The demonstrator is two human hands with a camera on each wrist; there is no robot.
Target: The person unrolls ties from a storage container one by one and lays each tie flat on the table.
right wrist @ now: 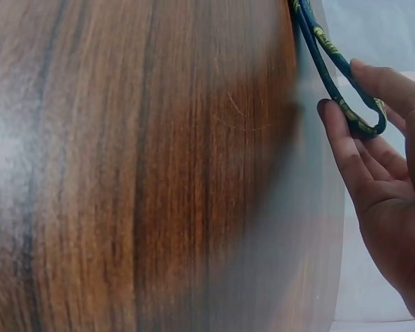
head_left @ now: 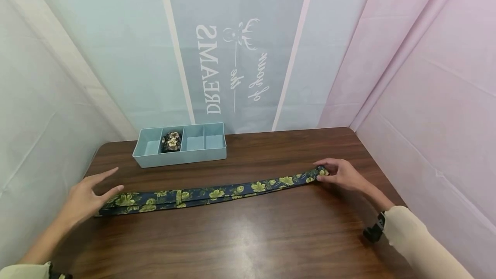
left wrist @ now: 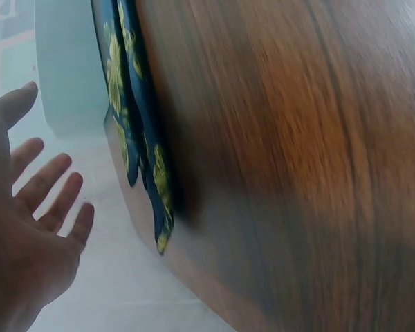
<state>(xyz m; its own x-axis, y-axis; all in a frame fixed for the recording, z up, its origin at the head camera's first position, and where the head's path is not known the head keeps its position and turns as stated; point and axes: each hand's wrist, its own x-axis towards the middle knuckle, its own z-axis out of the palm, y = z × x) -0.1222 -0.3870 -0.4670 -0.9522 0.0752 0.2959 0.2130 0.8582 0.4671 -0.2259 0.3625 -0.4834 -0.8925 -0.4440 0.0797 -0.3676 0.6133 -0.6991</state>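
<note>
A navy necktie [head_left: 236,191] with yellow-green flowers lies folded lengthwise across the table, its two ends at the left and its fold at the right. At that fold, my right hand [head_left: 345,175] pinches the tie between thumb and fingers; the right wrist view shows the folded loop [right wrist: 363,129] there. My left hand [head_left: 83,201] is beside the tie's ends, thumb and fingers spread apart and holding nothing. In the left wrist view, the pointed tie end [left wrist: 162,232] lies apart from the fingers.
Behind the tie stands a light blue divided box [head_left: 201,155]. One of its compartments holds a dark rolled piece of cloth [head_left: 172,141] with cream flowers. The brown wooden table [head_left: 240,236] meets printed curtains [head_left: 240,55] at the back and pale ones at both sides.
</note>
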